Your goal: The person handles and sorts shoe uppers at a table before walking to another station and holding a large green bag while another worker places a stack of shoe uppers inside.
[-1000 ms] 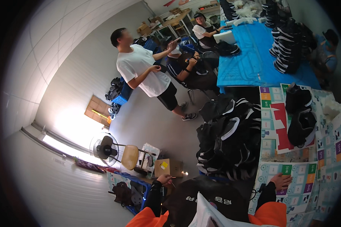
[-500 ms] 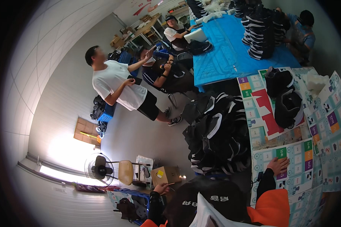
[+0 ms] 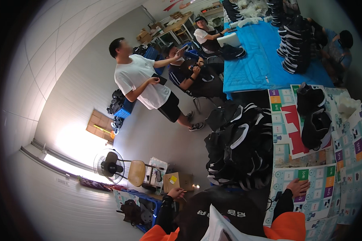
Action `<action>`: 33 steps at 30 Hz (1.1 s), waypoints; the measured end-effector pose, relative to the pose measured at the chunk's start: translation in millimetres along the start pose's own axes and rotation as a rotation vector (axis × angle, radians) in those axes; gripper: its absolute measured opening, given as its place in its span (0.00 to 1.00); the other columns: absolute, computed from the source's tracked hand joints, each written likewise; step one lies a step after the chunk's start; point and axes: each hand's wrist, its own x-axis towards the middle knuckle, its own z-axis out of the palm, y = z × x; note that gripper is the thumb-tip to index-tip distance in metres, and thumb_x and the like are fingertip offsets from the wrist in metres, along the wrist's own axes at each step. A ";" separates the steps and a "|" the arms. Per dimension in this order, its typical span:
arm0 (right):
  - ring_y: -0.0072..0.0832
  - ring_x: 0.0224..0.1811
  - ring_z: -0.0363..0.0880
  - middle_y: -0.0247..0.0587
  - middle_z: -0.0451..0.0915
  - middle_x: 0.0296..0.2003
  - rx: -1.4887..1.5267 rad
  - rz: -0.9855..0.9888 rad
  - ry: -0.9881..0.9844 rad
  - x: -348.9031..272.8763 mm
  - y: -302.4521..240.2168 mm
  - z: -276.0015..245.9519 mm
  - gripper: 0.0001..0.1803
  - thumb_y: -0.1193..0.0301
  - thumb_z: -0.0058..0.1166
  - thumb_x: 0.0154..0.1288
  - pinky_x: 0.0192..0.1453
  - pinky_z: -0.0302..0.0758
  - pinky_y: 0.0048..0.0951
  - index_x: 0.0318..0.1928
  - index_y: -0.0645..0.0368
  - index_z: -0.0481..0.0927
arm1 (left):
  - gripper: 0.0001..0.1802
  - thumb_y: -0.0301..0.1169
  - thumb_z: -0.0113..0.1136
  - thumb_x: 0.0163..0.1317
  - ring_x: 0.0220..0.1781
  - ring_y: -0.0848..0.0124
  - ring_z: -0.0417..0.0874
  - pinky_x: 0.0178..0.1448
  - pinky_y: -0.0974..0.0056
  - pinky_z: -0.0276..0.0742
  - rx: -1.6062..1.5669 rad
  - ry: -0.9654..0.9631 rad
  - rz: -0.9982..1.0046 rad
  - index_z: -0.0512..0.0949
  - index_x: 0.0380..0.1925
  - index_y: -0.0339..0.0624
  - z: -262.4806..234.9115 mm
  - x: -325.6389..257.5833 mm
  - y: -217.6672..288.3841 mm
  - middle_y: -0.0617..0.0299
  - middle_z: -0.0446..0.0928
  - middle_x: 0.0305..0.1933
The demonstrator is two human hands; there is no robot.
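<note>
My right hand (image 3: 297, 187) lies flat with fingers apart on a table cover printed with coloured squares (image 3: 313, 201); it holds nothing. My left hand (image 3: 175, 193) is stretched out to the left above the floor, close to a small cardboard box (image 3: 177, 181). It is too small to see whether its fingers grip anything. Both arms wear black sleeves under orange cuffs. A black garment with white lettering (image 3: 225, 211) lies between my arms, with a white sheet (image 3: 219, 229) in front of it.
A big pile of black garments with white stripes (image 3: 241, 148) fills the middle. More black pieces (image 3: 315, 116) lie on the printed cover. A person in a white T-shirt (image 3: 142, 84) stands on the floor beside seated people at a blue table (image 3: 257, 64). A fan (image 3: 106, 164) and chair (image 3: 136, 172) stand left.
The view has swung, so the standing person and blue table sit differently in the picture. My right hand stays on the printed cover and my left hand stays by the box.
</note>
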 end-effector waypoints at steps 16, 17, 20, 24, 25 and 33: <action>0.36 0.84 0.39 0.35 0.44 0.81 -0.012 -0.002 -0.037 4.5 -5.7 2.2 0.37 0.51 0.37 0.76 0.81 0.41 0.57 0.79 0.49 0.49 | 0.21 0.42 0.54 0.76 0.32 0.76 0.86 0.33 0.71 0.79 -0.033 -0.027 0.003 0.77 0.58 0.39 -1.5 11.5 5.8 0.65 0.85 0.35; 0.36 0.84 0.38 0.35 0.44 0.81 -0.012 -0.002 -0.045 3.8 -6.2 0.8 0.37 0.51 0.36 0.76 0.81 0.41 0.56 0.80 0.49 0.49 | 0.20 0.42 0.54 0.76 0.32 0.76 0.86 0.33 0.71 0.79 -0.004 -0.027 0.027 0.77 0.58 0.39 -2.0 13.3 7.9 0.64 0.86 0.35; 0.36 0.84 0.39 0.35 0.45 0.81 -0.010 -0.013 -0.006 7.2 -2.8 9.4 0.37 0.51 0.37 0.76 0.81 0.42 0.56 0.79 0.49 0.49 | 0.19 0.40 0.54 0.76 0.32 0.75 0.86 0.34 0.71 0.80 0.007 -0.049 0.041 0.77 0.57 0.38 1.3 18.4 21.3 0.63 0.85 0.36; 0.35 0.84 0.37 0.33 0.43 0.81 -0.054 -0.028 -0.065 6.2 -15.2 2.7 0.38 0.48 0.35 0.77 0.81 0.43 0.57 0.80 0.48 0.47 | 0.18 0.38 0.55 0.75 0.34 0.75 0.86 0.34 0.72 0.79 0.253 -0.034 0.418 0.78 0.54 0.36 -12.4 41.3 -16.0 0.61 0.84 0.37; 0.35 0.84 0.37 0.33 0.43 0.81 -0.064 -0.019 -0.052 6.4 -10.8 5.8 0.38 0.48 0.36 0.77 0.81 0.43 0.57 0.80 0.48 0.48 | 0.18 0.38 0.55 0.75 0.34 0.75 0.86 0.34 0.72 0.79 0.253 -0.054 0.415 0.78 0.54 0.36 -5.0 40.5 -4.5 0.61 0.84 0.37; 0.36 0.84 0.39 0.34 0.43 0.81 -0.047 -0.022 -0.003 7.9 -9.0 13.5 0.38 0.48 0.37 0.77 0.81 0.45 0.57 0.80 0.48 0.49 | 0.19 0.38 0.56 0.74 0.35 0.74 0.86 0.37 0.71 0.79 0.026 -0.056 0.092 0.78 0.54 0.35 12.7 23.3 55.8 0.61 0.84 0.37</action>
